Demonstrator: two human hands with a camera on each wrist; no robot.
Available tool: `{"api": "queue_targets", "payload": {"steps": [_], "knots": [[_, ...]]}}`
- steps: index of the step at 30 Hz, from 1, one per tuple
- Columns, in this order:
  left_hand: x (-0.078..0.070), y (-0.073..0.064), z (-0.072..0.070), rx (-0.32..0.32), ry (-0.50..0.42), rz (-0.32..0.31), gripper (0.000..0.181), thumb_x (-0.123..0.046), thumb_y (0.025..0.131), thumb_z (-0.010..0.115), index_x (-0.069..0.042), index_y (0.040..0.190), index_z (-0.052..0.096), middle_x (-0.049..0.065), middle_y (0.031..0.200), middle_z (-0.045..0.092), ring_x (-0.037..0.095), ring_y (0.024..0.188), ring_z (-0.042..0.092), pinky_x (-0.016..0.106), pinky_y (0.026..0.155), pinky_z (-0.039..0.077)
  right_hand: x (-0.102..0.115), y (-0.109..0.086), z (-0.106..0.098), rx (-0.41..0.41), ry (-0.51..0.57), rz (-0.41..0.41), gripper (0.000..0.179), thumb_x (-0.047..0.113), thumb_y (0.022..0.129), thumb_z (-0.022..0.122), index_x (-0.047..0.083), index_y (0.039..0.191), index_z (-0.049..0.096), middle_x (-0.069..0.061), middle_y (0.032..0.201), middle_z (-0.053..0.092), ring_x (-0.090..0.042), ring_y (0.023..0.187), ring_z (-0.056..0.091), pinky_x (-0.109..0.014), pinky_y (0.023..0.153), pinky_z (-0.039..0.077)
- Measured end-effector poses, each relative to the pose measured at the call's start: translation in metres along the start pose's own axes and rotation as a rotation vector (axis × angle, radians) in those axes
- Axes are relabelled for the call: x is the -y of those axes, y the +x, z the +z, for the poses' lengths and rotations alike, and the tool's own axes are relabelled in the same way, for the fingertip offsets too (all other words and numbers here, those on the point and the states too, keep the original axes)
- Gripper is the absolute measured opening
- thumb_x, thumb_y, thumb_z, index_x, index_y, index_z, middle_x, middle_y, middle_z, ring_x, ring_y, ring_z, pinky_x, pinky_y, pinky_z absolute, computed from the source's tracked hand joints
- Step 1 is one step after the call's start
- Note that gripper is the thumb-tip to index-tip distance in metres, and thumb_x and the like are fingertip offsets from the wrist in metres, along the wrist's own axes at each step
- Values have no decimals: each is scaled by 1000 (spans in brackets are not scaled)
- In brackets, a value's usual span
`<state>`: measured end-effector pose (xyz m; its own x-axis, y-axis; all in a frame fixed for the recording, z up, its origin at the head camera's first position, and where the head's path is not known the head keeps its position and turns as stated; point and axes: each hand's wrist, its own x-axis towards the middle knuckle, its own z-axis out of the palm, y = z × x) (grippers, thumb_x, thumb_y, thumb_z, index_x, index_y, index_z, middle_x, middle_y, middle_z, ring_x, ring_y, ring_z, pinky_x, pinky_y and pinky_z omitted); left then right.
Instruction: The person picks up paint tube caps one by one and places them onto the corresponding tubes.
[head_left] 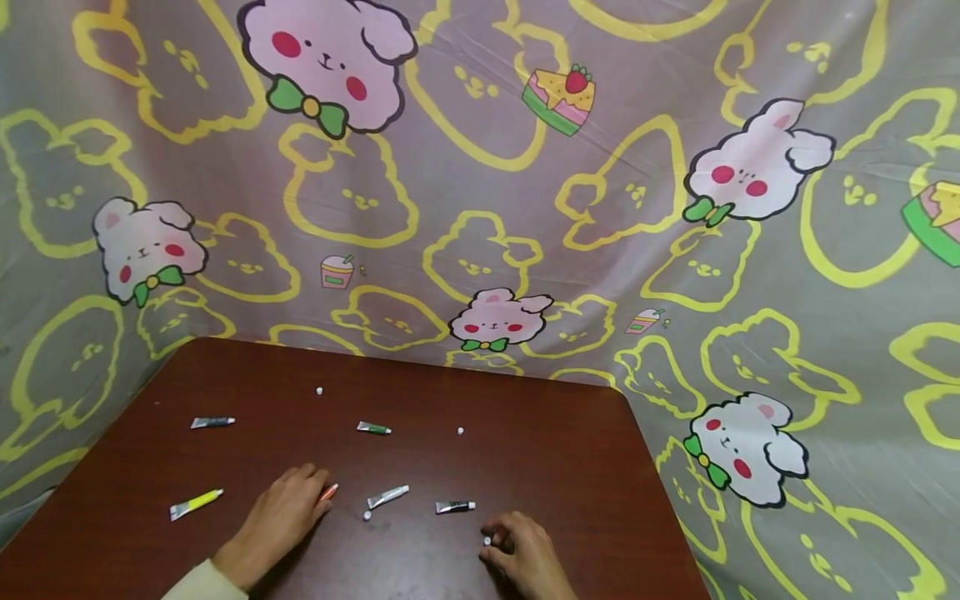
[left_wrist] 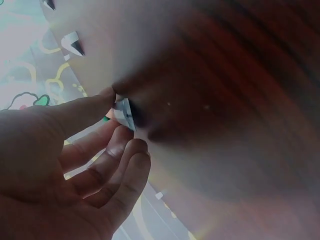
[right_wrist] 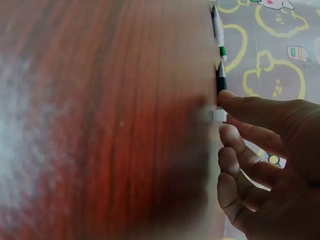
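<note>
While the right grip (head_left: 527, 552) pinches a white cap (head_left: 487, 542) low in the frame, right of centre, we see the left grip (head_left: 281, 512) holding an orange tube (head_left: 327, 493) narrowly, lower left of centre, contents hidden, long axis slanting, tip toward upper right. Beyond, a green tube (head_left: 374, 428) lies on the bench (head_left: 585, 467).

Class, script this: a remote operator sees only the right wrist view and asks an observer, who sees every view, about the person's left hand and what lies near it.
Operator: My right wrist view misses the left hand. What is it doing?
Observer: It pinches a small, slim orange-red tube.
Operator: Does anything lie to the left of that hand?
Observer: Yes, a small, flat-ended bright yellow tube lies on the glossy reddish-brown table.
</note>
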<state>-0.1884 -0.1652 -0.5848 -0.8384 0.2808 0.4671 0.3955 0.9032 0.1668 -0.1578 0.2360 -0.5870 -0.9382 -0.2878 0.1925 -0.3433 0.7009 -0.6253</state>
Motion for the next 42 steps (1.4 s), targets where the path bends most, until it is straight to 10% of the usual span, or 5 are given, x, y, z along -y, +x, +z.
{"api": "queue_targets", "payload": {"steps": [11,22,30,36,42], "knots": [[1,-1,1,-40,27,27,38,-19,86,93,-14,79,56,2,72,55,24,64,56,40,55,49,-6,1,7,-27,16,-44,21,15,81,93,18,97,79,10,82,67,4,75,55,-21,67,44],[0,-3,3,-18,15,-3,40,-12,79,95,-15,78,55,2,72,54,25,64,56,42,56,49,-70,3,46,-133,-52,-180,24,20,82,93,32,95,76,23,82,63,11,74,53,-18,63,41],[-1,0,2,18,-22,-24,38,-10,78,94,-16,80,56,-1,74,53,19,65,52,38,56,46,-22,2,19,-131,-20,-157,18,14,82,89,22,92,76,14,80,65,5,71,55,-22,62,43],[0,-3,10,-75,-92,11,39,-7,76,91,-16,79,53,-3,72,48,17,59,45,36,50,40,6,4,5,-75,-43,-56,16,18,86,90,23,92,75,13,82,67,1,72,56,-23,66,44],[-13,2,-3,-77,-78,28,42,-11,75,95,-20,77,54,-7,71,44,9,59,41,29,51,38,3,8,10,-122,-22,-154,16,16,86,88,21,92,74,14,81,69,7,72,55,-21,65,45]]}}
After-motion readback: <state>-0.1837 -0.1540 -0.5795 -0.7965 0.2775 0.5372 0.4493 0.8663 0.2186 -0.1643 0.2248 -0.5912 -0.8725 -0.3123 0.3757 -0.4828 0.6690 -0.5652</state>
